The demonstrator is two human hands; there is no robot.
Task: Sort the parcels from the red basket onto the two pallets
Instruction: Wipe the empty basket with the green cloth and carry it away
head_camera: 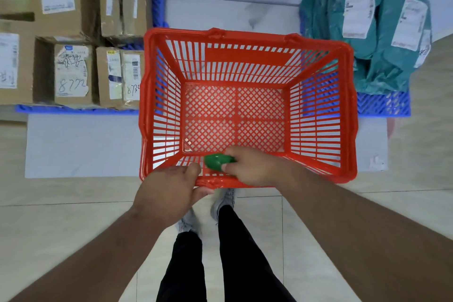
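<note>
Landmark: the red slatted plastic basket (247,105) is taken as reference; it stands on the pale tiled floor (73,216), and no parcel can be seen on its mesh bottom.
Left hand: the left hand (169,185) is curled over the basket's near rim, thumb under the edge and fingers over the top, so that the basket appears to be steadied or gripped for lifting.
Right hand: the right hand (250,167) is set just inside the basket's near wall, its fingers closed round a small green rounded object (217,161); what that object is cannot be told.
Cardboard parcels: the brown labelled cardboard boxes (71,73) are stacked to the left of the basket on a blue plastic grid pallet (73,110), kept together as one kind.
Soft parcels: the teal plastic mailer bags with white labels (382,32) are piled to the right of the basket on a second blue grid pallet (384,105), the other kind.
Progress: sorting is judged nearly or fully done, since only the green object is left at the basket.
Next move: if the green object is a parcel, the right-side pile would be judged its likelier place by colour.
Person: black trouser legs and grey shoes (224,201) are seen just behind the basket's near edge.
</note>
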